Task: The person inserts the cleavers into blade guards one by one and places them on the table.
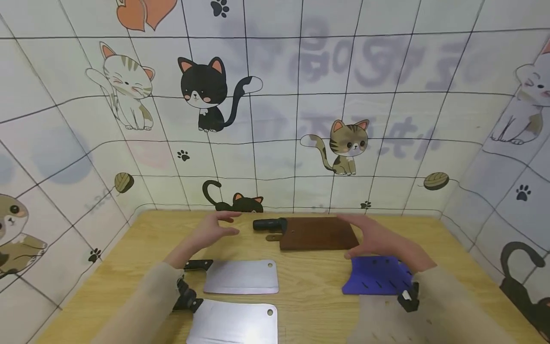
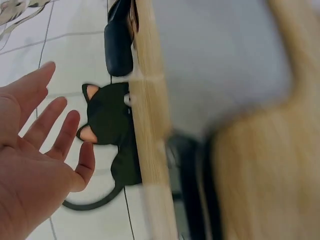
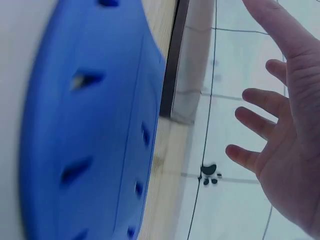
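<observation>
My left hand [image 1: 213, 231] hovers open over the wooden table [image 1: 309, 296], fingers spread, just left of a black knife handle [image 1: 269, 224]. That handle belongs to a dark brown cleaver [image 1: 317, 233] lying at the table's far middle. My right hand [image 1: 371, 237] is open too, held over the brown blade's right end, touching nothing that I can see. In the left wrist view the left hand [image 2: 37, 150] shows straight fingers near the black handle [image 2: 119, 45]. The right wrist view shows the right hand [image 3: 287, 115] spread beside a blue slotted knife holder [image 3: 85, 125].
Two steel cleavers [image 1: 241, 276] [image 1: 234, 325] with black handles lie near the front left. The blue knife holder [image 1: 375, 275] lies at the front right under my right forearm. Tiled walls with cat pictures [image 1: 206, 95] close the table in on three sides.
</observation>
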`<act>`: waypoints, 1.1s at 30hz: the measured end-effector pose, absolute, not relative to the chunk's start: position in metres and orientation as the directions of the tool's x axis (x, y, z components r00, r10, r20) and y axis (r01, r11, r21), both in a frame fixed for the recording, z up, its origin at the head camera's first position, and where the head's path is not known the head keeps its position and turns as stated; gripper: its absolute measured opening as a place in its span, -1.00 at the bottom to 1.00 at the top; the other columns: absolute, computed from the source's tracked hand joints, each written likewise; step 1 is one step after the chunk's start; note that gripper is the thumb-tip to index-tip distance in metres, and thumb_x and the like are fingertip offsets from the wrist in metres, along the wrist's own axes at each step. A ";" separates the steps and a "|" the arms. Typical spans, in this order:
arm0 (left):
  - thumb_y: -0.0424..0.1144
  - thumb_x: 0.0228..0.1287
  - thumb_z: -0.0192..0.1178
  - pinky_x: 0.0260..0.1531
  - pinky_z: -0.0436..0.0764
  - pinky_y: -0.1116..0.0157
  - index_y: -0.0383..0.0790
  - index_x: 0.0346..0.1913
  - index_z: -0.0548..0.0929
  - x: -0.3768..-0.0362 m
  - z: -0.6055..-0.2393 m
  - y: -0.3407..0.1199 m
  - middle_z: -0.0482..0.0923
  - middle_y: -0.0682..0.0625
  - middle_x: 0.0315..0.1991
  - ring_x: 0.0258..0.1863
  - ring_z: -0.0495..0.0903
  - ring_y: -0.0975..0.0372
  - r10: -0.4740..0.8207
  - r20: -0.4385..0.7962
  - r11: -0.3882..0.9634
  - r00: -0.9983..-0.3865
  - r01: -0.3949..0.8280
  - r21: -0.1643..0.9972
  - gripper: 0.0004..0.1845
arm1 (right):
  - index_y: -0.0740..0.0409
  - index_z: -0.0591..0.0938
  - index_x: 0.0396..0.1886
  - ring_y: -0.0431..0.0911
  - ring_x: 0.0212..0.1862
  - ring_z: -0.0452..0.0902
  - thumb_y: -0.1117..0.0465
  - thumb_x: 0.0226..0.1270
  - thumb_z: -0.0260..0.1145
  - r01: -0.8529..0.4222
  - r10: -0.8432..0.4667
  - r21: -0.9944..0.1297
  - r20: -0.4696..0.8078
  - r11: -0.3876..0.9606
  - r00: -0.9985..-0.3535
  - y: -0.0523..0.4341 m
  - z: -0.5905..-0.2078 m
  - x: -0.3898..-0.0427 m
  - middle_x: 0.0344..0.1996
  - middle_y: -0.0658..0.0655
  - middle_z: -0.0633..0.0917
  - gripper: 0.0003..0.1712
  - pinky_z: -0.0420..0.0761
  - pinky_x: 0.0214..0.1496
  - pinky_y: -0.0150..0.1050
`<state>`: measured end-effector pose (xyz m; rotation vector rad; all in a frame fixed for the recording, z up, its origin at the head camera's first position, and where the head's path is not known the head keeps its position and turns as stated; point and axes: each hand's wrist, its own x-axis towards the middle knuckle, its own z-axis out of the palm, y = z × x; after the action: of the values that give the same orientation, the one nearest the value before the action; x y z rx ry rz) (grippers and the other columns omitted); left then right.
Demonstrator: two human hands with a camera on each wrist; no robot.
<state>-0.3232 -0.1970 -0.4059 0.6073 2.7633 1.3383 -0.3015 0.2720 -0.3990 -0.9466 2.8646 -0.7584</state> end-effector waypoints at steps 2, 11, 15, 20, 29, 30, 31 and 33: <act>-0.28 0.27 0.43 0.04 0.57 -0.04 -0.27 0.30 0.63 -0.314 -0.406 -0.210 0.57 -0.25 0.25 0.21 0.52 -0.11 0.345 0.157 0.571 -0.925 0.340 0.747 -0.46 | 0.25 0.27 0.57 0.39 0.45 0.20 -0.11 0.00 0.68 -0.531 -0.550 -0.465 0.110 0.708 -0.828 0.283 -0.396 -0.291 0.47 0.35 0.35 0.23 0.28 0.31 0.39; -0.27 0.29 0.43 0.15 0.49 -0.15 -0.38 0.31 0.59 -0.282 -0.418 -0.273 0.57 -0.26 0.27 0.22 0.54 -0.14 0.359 0.187 0.590 -0.914 0.378 0.714 -0.44 | 0.24 0.31 0.55 0.48 0.38 0.26 -0.15 0.15 0.58 -0.465 -0.485 -0.486 0.093 0.740 -0.870 0.323 -0.411 -0.253 0.42 0.43 0.40 0.10 0.34 0.20 0.45; -0.26 0.28 0.44 0.13 0.46 -0.25 -0.39 0.30 0.60 -0.271 -0.423 -0.297 0.57 -0.26 0.27 0.24 0.51 -0.21 0.367 0.179 0.592 -0.913 0.377 0.712 -0.44 | 0.31 0.40 0.48 0.50 0.31 0.33 -0.11 0.15 0.59 -0.501 -0.512 -0.461 0.114 0.732 -0.852 0.338 -0.421 -0.244 0.34 0.44 0.48 0.03 0.35 0.17 0.46; -0.23 0.24 0.48 0.10 0.46 -0.28 -0.35 0.29 0.62 -0.262 -0.434 -0.318 0.58 -0.26 0.24 0.25 0.48 -0.25 0.369 0.121 0.600 -0.922 0.335 0.726 -0.42 | 0.28 0.46 0.42 0.50 0.29 0.35 -0.17 0.02 0.64 -0.478 -0.510 -0.449 0.056 0.755 -0.858 0.347 -0.427 -0.239 0.30 0.41 0.52 0.06 0.33 0.17 0.47; -0.24 0.18 0.50 0.11 0.53 -0.10 -0.35 0.27 0.64 -0.258 -0.443 -0.324 0.65 -0.20 0.17 0.19 0.53 -0.19 0.407 0.083 0.634 -0.910 0.347 0.692 -0.41 | 0.25 0.49 0.41 0.49 0.29 0.34 -0.20 -0.02 0.65 -0.456 -0.511 -0.450 0.000 0.768 -0.860 0.348 -0.434 -0.236 0.31 0.39 0.52 0.07 0.32 0.18 0.47; -0.24 0.18 0.51 0.12 0.52 -0.11 -0.35 0.26 0.64 -0.259 -0.444 -0.324 0.66 -0.19 0.16 0.18 0.54 -0.17 0.414 0.082 0.640 -0.906 0.354 0.682 -0.41 | 0.24 0.49 0.41 0.48 0.29 0.34 -0.20 -0.02 0.64 -0.455 -0.509 -0.446 -0.001 0.771 -0.861 0.347 -0.434 -0.236 0.31 0.38 0.52 0.06 0.33 0.18 0.47; -0.25 0.16 0.51 0.13 0.50 -0.12 -0.36 0.26 0.64 -0.259 -0.444 -0.323 0.66 -0.18 0.15 0.17 0.55 -0.16 0.420 0.079 0.642 -0.904 0.357 0.679 -0.41 | 0.24 0.49 0.41 0.47 0.29 0.35 -0.21 -0.01 0.64 -0.455 -0.509 -0.444 -0.002 0.772 -0.861 0.347 -0.435 -0.236 0.30 0.38 0.53 0.06 0.33 0.18 0.46; -0.28 0.14 0.52 0.13 0.49 -0.15 -0.37 0.25 0.64 -0.259 -0.444 -0.322 0.68 -0.18 0.12 0.14 0.56 -0.15 0.422 0.069 0.646 -0.904 0.353 0.677 -0.41 | 0.23 0.49 0.41 0.47 0.30 0.34 -0.22 0.02 0.62 -0.459 -0.511 -0.443 0.003 0.770 -0.860 0.346 -0.436 -0.237 0.31 0.37 0.53 0.04 0.32 0.19 0.46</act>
<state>-0.2587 -0.3216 -0.4442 0.6520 2.7636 1.1047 -0.2366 0.3456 -0.4359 -0.7825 2.8438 -0.6663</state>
